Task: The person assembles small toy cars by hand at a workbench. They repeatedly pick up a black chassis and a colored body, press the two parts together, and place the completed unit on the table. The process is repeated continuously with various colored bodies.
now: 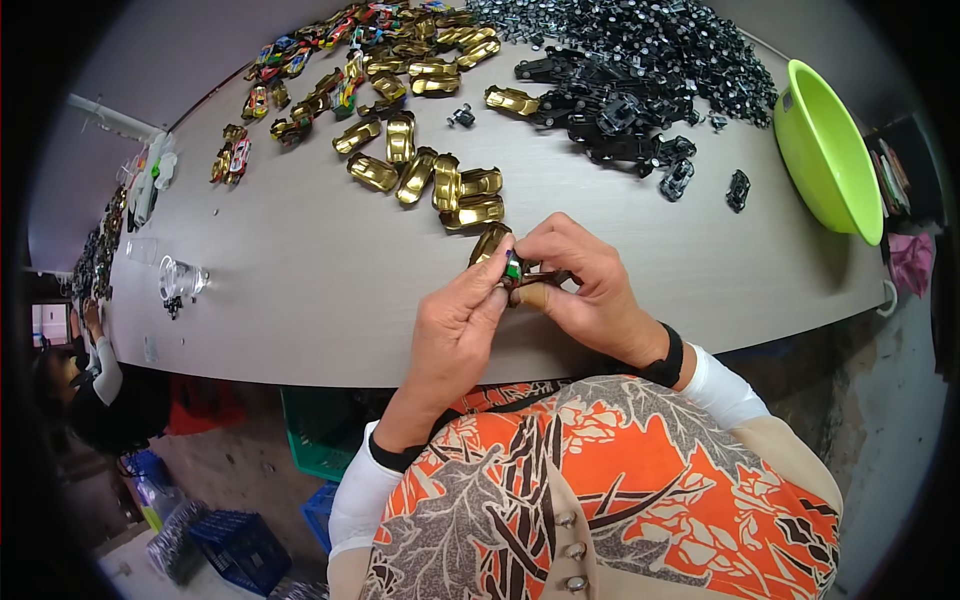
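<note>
Close to the table's front edge, my two hands meet over a small toy car. My left hand (pixel 455 325) pinches a toy car body (pixel 514 267), of which a green and dark patch shows between the fingertips. Against its other side, my right hand (pixel 590 285) closes on a dark toy car part (pixel 550 277), mostly hidden by the fingers. A tan wrap covers one right fingertip. Just beyond my left fingertips lies a gold toy car body (pixel 489 243). Several more gold car bodies (pixel 446 182) trail away from it up the table.
Black car chassis (pixel 610 115) are heaped at the far middle right, before a big pile of small wheel parts (pixel 660 45). Multicoloured car bodies (pixel 300 50) lie far left. A lime-green basin (pixel 825 150) stands right, a clear cup (pixel 183 278) left. Another person (pixel 100 385) sits at far left.
</note>
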Available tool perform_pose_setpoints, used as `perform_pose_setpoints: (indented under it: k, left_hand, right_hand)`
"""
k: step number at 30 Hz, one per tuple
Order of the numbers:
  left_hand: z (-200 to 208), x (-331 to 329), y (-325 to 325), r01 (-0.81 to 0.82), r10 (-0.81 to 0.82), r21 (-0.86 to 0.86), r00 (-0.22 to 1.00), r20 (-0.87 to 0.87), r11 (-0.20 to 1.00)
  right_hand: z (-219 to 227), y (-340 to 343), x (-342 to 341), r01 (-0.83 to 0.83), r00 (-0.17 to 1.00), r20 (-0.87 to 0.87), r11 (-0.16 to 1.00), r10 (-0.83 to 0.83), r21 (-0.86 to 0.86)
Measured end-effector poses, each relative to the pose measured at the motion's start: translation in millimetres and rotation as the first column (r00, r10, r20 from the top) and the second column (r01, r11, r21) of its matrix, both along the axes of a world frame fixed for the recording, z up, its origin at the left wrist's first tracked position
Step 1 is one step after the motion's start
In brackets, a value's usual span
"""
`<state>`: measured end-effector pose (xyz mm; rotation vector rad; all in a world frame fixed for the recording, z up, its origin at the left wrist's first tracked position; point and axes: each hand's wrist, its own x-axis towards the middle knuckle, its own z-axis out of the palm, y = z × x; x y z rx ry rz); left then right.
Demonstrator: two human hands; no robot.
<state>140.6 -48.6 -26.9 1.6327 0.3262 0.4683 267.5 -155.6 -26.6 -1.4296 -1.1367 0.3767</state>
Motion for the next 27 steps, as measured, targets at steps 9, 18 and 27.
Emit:
perform_pose_setpoints:
  k: [9, 18, 27]
  left_hand:
    - [-4.7, -8.0, 18.9, 0.12, -0.197, -0.595, 0.978, -0.066, 0.795]
    - [-4.1, -4.1, 15.1, 0.167, -0.298, -0.538, 0.94, -0.164, 0.826]
    - [8.2, -6.1, 12.6, 0.26, -0.371, -0.459, 0.913, -0.168, 0.849]
  right_hand:
    - [9.6, -18.7, 22.4, -0.327, 0.78, -0.584, 0.942, 0.226, -0.072]
    - [9.0, -18.8, 22.1, -0.43, 0.77, -0.582, 0.887, 0.261, -0.17]
    - [11.7, -28.9, 24.0, -0.497, 0.68, -0.682, 0.853, 0.27, -0.157]
